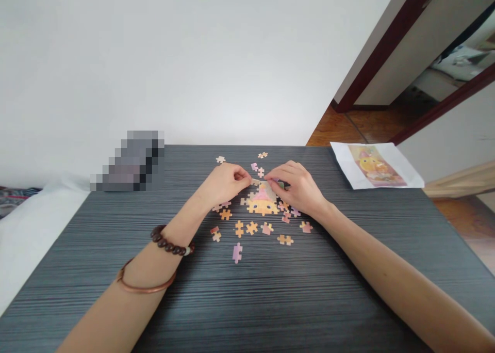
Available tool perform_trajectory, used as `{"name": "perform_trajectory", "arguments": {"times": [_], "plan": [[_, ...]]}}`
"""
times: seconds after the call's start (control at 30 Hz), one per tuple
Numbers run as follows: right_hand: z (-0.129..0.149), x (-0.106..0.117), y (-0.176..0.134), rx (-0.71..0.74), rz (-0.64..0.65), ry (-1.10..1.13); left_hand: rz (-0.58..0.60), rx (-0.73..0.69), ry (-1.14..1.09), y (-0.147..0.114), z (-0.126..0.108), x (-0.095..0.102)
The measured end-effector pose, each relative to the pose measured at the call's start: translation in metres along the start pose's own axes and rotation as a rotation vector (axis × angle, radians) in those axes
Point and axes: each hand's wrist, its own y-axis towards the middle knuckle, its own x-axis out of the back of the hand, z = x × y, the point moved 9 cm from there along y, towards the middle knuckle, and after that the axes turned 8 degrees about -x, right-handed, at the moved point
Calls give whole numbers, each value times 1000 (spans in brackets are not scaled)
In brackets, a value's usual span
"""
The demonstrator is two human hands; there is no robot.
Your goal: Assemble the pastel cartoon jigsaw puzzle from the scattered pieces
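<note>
A partly joined jigsaw puzzle [263, 207] lies flat on the dark table, showing a yellow face with two eyes under a pink shape. My left hand [228, 181] is at its upper left, thumb and forefinger pinched on a pale puzzle piece [256, 181] at the top edge. My right hand [296, 185] is closed over the upper right of the joined puzzle, its thumb and fingertips gripping the edge there. That hand hides part of the puzzle and some pieces beneath it. Loose orange pieces [251, 227] and a purple piece [237, 252] lie nearer to me.
A paper sheet with a printed picture [377, 165] lies at the table's right back. A blurred-out dark object [129, 162] is at the left back. More loose pieces [263, 155] lie beyond my hands. A white wall [216, 64] stands behind the table [294, 291].
</note>
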Motion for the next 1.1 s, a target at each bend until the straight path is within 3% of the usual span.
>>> {"name": "perform_trajectory", "arguments": {"times": [0.47,0.77,0.9,1.1], "plan": [[3,-4,-3,51,76,-60,-38,5,255,1,-6,0],[5,-4,-3,68,89,-86,-97,-243,210,2,-16,7],[4,-4,-4,66,100,-68,-58,-334,216,1,-20,14],[4,-5,-5,82,123,-48,86,-508,265,-5,-34,-2]]}}
